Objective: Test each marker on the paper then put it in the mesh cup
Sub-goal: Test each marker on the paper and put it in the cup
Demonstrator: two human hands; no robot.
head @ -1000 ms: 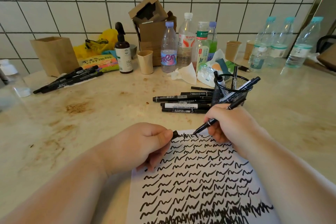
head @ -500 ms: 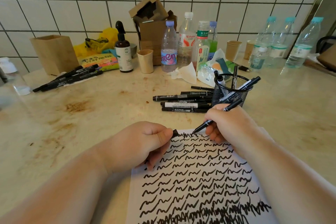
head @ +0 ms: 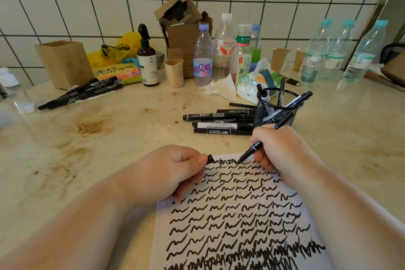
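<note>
Where white tile wall [head: 65, 11] rises, stained beige counter [head: 92, 138] holds paper [head: 241, 215].

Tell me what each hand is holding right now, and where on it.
Right hand grips a marker around its lower barrel, tip on the paper. Left hand pinches a black cap by one end.

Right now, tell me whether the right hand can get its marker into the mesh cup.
Probably yes. The right hand holds the marker just in front of the mesh cup, whose top is open with room between the markers already in it. Nothing stands between them. The cap sits in the left hand.
</note>
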